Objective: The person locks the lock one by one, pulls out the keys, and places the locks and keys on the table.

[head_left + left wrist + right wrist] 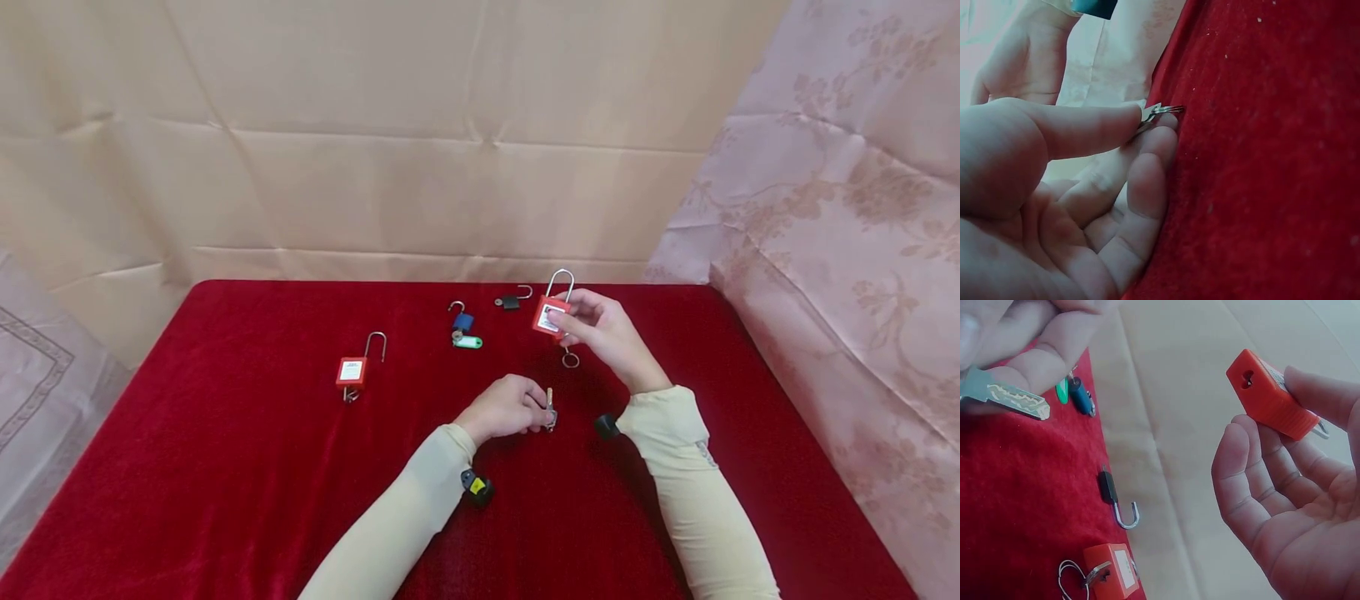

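My right hand [592,325] holds a red padlock [551,317] above the red cloth, its silver shackle pointing up. In the right wrist view its fingertips [1310,384] pinch the red padlock [1272,394], keyhole end turned toward the left hand. My left hand [510,408] pinches a silver key [550,408] between thumb and forefinger, a short way in front of the padlock. The key [1013,399] shows its cut blade, and the key [1159,112] pokes out past the thumb tip [1129,119]. A metal ring [570,360] shows just below the right hand.
On the red-covered table [225,500] lie a second red padlock [351,372] with an open shackle, a blue padlock [462,321] with a green tag [469,342], and a small black padlock [512,302]. Another red padlock [1110,575] carries a key and wire ring. Paper walls stand behind and right.
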`<action>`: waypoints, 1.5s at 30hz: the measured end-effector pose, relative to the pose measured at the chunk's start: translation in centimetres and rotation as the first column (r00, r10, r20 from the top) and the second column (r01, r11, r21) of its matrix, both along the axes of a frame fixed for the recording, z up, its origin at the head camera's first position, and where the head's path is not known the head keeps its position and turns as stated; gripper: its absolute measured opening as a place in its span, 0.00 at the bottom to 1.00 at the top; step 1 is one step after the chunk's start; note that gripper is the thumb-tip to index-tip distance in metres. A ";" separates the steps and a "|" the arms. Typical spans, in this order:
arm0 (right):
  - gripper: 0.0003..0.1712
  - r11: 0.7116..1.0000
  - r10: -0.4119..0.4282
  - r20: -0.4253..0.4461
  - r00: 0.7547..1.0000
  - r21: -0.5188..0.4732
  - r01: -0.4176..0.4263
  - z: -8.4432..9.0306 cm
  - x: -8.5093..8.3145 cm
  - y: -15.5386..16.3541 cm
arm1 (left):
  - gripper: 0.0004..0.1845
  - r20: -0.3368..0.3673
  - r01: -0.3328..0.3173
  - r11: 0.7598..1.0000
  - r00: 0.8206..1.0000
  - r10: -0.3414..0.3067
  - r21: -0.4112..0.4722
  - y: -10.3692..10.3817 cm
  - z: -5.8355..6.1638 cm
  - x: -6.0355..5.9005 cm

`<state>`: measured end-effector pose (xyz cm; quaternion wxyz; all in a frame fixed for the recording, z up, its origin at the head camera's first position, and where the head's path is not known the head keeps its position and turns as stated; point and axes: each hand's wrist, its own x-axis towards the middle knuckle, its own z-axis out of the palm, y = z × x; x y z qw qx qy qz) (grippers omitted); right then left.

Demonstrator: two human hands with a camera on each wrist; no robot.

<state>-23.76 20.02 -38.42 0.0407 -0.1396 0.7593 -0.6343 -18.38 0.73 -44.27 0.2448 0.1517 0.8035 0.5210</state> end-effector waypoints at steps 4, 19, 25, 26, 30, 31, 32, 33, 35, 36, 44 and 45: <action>0.17 1.000 0.000 -0.001 1.000 0.013 0.000 0.0 0.0 0.1 | 0.06 0.007 -0.016 1.000 1.000 0.016 -0.008 0.1 0.0 0.0; 0.19 0.999 0.010 0.014 1.000 0.046 -0.011 -0.1 0.0 0.3 | 0.07 -0.123 -0.073 0.990 0.991 0.058 -0.119 0.4 -0.1 -0.2; 0.21 0.998 0.002 0.024 1.000 0.070 -0.004 -0.5 -0.1 0.4 | 0.10 -0.148 -0.072 0.981 0.988 0.046 -0.181 0.4 -0.1 -0.2; 0.21 0.997 -0.001 0.026 1.000 0.078 -0.001 -0.6 -0.2 0.5 | 0.10 -0.148 -0.071 0.981 0.988 0.044 -0.182 0.4 -0.1 -0.2; 0.21 0.993 -0.008 0.045 0.999 0.119 0.003 -1.2 -0.3 0.6 | 0.08 -0.112 -0.063 0.985 0.993 0.045 -0.161 0.5 -0.1 -0.2; 0.21 0.992 -0.011 0.055 0.998 0.127 0.004 -1.3 -0.3 0.6 | 0.07 -0.098 -0.060 0.987 0.994 0.045 -0.152 0.4 -0.1 -0.2; 0.21 0.991 -0.011 0.067 0.998 0.135 0.002 -1.5 -0.4 0.7 | 0.07 -0.081 -0.055 0.989 0.996 0.044 -0.140 0.4 -0.1 -0.3; 0.21 0.990 -0.010 0.081 0.997 0.143 -0.002 -1.6 -0.4 0.6 | 0.07 -0.060 -0.051 0.991 0.997 0.043 -0.124 0.3 -0.1 -0.3; 0.22 0.988 -0.007 0.110 0.994 0.152 -0.009 -1.9 -0.5 0.6 | 0.08 -0.033 -0.046 0.995 0.999 0.044 -0.085 0.0 0.0 -0.5; 0.22 0.988 -0.005 0.124 0.992 0.155 -0.015 -2.0 -0.6 0.6 | 0.08 -0.021 -0.049 0.997 0.999 0.048 -0.063 -0.2 0.0 -0.7; 0.25 0.975 0.021 0.161 0.987 0.217 -0.056 -2.6 -0.9 0.3 | 0.26 -0.071 -0.147 0.989 0.987 0.147 0.009 -1.7 0.7 -2.0; 0.25 0.972 0.023 0.161 0.987 0.225 -0.060 -2.7 -0.9 0.3 | 0.28 -0.084 -0.151 0.989 0.985 0.150 0.002 -1.7 0.9 -2.1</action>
